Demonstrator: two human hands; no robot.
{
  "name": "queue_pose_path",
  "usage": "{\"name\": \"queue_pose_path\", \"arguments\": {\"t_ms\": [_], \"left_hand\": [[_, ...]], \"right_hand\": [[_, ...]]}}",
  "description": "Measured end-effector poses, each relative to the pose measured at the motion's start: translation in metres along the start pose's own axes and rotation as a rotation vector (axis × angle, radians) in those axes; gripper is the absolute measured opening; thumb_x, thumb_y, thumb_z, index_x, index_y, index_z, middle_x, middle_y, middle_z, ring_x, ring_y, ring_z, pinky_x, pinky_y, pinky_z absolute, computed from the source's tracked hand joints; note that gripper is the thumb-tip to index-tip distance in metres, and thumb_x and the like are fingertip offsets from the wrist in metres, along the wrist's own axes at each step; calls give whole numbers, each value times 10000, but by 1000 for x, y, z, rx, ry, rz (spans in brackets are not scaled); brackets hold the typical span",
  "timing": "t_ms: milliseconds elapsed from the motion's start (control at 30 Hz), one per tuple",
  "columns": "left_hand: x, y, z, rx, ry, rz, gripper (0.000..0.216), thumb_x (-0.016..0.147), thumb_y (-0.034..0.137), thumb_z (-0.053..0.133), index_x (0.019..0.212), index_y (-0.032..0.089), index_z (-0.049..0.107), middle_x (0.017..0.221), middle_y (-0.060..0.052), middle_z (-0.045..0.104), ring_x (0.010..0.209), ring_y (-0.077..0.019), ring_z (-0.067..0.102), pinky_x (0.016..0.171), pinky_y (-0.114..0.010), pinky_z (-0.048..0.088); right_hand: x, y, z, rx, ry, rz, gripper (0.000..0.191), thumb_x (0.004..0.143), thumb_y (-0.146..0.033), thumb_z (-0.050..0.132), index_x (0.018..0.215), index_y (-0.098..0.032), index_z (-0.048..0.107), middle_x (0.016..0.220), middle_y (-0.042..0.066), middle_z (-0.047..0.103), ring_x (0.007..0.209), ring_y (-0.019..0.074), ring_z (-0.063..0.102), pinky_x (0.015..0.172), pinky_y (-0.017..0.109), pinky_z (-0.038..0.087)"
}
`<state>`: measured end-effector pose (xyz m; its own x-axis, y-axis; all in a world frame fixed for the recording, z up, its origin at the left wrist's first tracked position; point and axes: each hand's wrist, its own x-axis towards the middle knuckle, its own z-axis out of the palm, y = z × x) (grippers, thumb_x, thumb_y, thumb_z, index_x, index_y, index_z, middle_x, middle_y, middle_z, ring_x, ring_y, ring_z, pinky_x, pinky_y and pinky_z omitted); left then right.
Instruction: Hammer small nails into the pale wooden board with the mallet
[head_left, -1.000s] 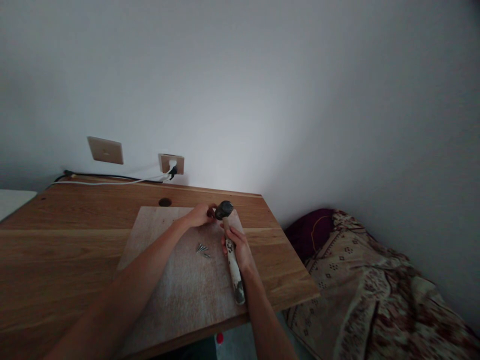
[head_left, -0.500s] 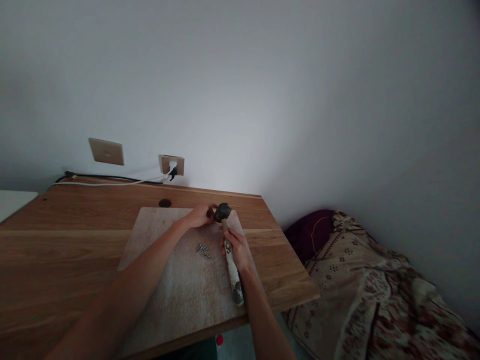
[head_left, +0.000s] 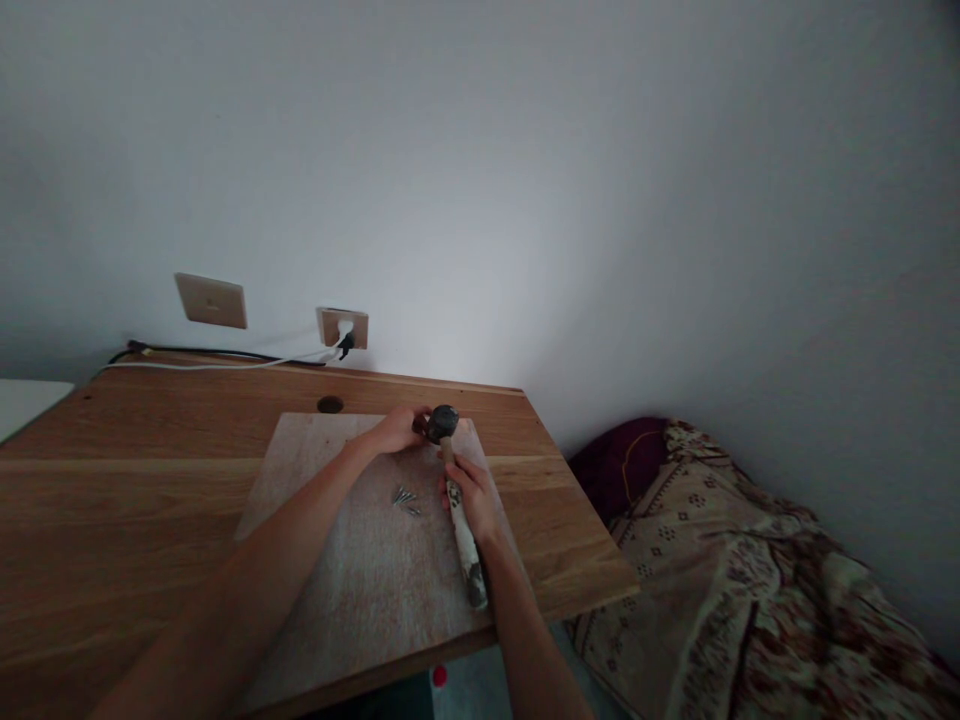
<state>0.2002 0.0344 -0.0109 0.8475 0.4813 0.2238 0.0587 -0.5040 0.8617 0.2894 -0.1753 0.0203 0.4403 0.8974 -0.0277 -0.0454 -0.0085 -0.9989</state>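
Note:
My right hand (head_left: 472, 490) is wrapped round the upper handle of a hammer (head_left: 465, 545), which has a dark head and a worn, white-smeared handle. The hammer's head sits beside the fingertips of my left hand (head_left: 397, 430), near the far edge of a pale wooden board (head_left: 352, 590). The left fingers are closed together, and whatever they pinch is hidden behind the hammer head. Several small metal nails or screws (head_left: 403, 496) lie loose on the board between my forearms.
The board rests on a wooden desk (head_left: 150, 520) set against a wall. Cables (head_left: 217, 366) run along its back edge to a wall socket (head_left: 343, 328). A round hole (head_left: 330, 404) lies behind the board. To the right is rumpled patterned bedding (head_left: 720, 560) with a purple cushion (head_left: 622, 465).
The hammer head has shifted very slightly to the left. Both hands stay almost in the same place, and the loose metal pieces have not moved.

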Motion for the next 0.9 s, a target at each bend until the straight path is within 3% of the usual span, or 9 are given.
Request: {"name": "queue_pose_path", "arguments": {"t_ms": [900], "left_hand": [[0,4,-3,37,-66,-12,482,688,214,721,1166,169,679,867,-35,772,793,-213,714,723,-284,511]], "right_hand": [[0,-2,-1,-51,15,-6,363,761,-561,688,838,-207,721,570,-21,565,450,138,470,435,262,361]]}}
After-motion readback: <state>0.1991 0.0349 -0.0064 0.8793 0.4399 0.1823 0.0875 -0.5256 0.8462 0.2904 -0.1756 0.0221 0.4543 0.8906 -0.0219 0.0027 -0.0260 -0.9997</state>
